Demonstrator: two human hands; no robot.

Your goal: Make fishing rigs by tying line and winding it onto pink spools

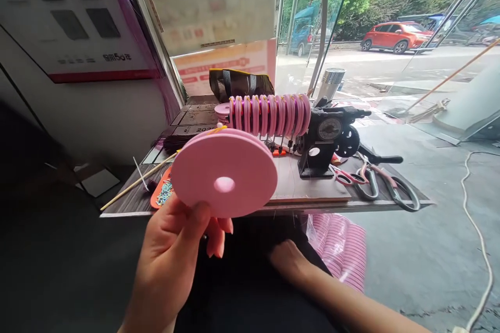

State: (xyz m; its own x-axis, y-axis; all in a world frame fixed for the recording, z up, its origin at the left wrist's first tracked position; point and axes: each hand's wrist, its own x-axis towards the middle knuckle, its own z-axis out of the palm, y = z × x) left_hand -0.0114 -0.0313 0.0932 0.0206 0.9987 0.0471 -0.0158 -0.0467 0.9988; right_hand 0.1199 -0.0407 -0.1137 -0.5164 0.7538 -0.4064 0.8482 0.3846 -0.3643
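Presently, the left hand (175, 242) pinches a pink disc (224, 161) by its lower edge. The right hand (289, 260) lies over the lap (250, 283), grip indeterminable.

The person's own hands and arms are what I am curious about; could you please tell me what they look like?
The left hand and right hand are bare, without gloves. No sleeve, watch or bracelet shows on the left wrist or the right forearm. Rings cannot be ruled out, as some fingers are hidden.

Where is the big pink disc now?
In the head view, just left of centre, the pink disc is in the left hand, right of the orange tray.
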